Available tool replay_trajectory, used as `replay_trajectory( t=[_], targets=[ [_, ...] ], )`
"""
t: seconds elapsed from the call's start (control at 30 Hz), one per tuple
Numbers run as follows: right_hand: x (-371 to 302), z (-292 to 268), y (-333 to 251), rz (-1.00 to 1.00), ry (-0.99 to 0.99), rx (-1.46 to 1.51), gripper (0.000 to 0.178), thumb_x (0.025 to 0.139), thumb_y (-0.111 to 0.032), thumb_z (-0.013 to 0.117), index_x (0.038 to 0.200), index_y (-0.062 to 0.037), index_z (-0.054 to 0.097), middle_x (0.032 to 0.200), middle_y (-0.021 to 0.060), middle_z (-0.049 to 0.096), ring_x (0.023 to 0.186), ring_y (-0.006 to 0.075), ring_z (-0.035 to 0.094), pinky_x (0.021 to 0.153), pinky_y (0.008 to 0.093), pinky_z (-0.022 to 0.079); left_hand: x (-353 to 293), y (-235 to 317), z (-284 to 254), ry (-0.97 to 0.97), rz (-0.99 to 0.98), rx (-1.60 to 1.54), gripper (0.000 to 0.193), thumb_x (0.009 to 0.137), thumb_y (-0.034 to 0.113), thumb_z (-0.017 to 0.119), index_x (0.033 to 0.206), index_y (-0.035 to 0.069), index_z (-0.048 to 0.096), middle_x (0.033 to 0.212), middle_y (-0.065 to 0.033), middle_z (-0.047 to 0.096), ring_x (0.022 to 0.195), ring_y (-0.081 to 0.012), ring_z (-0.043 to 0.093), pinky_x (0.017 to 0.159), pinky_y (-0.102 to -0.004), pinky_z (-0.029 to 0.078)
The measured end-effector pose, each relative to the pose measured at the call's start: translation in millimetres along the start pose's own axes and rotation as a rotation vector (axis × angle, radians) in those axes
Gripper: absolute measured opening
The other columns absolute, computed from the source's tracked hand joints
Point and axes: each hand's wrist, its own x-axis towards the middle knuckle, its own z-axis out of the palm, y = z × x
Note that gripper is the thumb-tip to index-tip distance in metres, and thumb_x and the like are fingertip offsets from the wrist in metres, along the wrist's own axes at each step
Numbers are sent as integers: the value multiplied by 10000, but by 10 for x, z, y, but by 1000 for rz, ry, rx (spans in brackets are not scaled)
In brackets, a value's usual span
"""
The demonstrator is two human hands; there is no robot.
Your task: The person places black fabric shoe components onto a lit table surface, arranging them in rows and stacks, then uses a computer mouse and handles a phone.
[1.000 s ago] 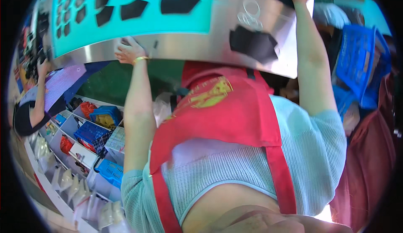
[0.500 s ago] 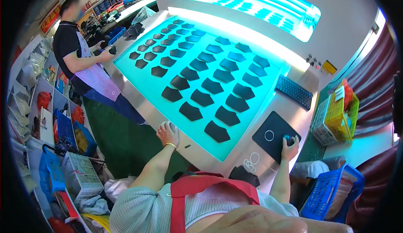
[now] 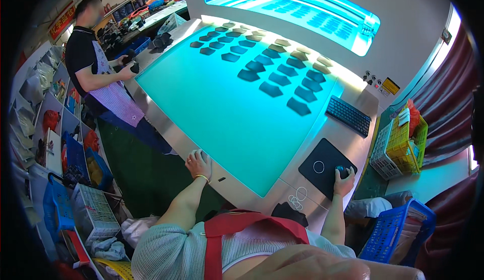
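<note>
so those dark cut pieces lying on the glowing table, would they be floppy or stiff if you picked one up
Probably floppy and light: the dark cut pieces lie completely flat on the glowing turquoise table, looking thin as sheet material. They would likely slide if pushed, since the surface looks smooth. Being flat, they cannot roll or tip.

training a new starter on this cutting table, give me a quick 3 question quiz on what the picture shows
1. True or false: the person's right hand rests on a computer mouse on the black mouse pad.
2. Multiple choice: where does the left hand lie? A) on the keyboard B) on the metal edge of the table beside the glowing turquoise surface C) in the yellow basket
3. Fill in: the dark cut pieces lie in rows on the ____ half of the lit surface, away from the person.

Key: 1 true; 2 B; 3 far
</note>
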Motion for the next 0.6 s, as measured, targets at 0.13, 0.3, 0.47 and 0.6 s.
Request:
replay_trajectory(
  t=[0.13, 0.3, 0.47, 0.6],
  targets=[
    [-8, 12, 9, -9, 8, 4, 685, 730, -381, 804, 1294, -88, 548, 1167, 85, 674, 1103, 316, 597, 974, 435, 438, -2, 15, -38, 13, 0, -9, 458, 837, 359, 694, 1216, 151, 543, 1268, -71, 513, 1253, -275, 448, 1053, -483, 316],
    [1, 6, 25, 7, 3, 1, 679, 741, -392, 794, 1299, -98, 541, 1165, 74, 671, 1126, 306, 583, 984, 430, 431, -16, 37, -46, 2, -4, -12, 458, 834, 360, 697, 1210, 147, 548, 1264, -72, 517, 1250, -278, 452, 1050, -483, 319],
    [22, -6, 32, 21, -20, -9, 680, 752, -397, 787, 1309, -103, 533, 1186, 61, 660, 1152, 300, 565, 994, 426, 423, -5, 68, -45, 2, -7, -10, 455, 833, 362, 697, 1207, 146, 552, 1262, -76, 521, 1243, -281, 458, 1045, -482, 326],
    [24, 1, 26, 29, -30, -17, 685, 766, -408, 778, 1323, -105, 519, 1207, 58, 649, 1163, 301, 557, 1012, 434, 404, -1, 48, -9, 8, -5, -3, 449, 835, 360, 694, 1204, 145, 556, 1264, -81, 523, 1231, -287, 465, 1040, -483, 331]
  ],
)
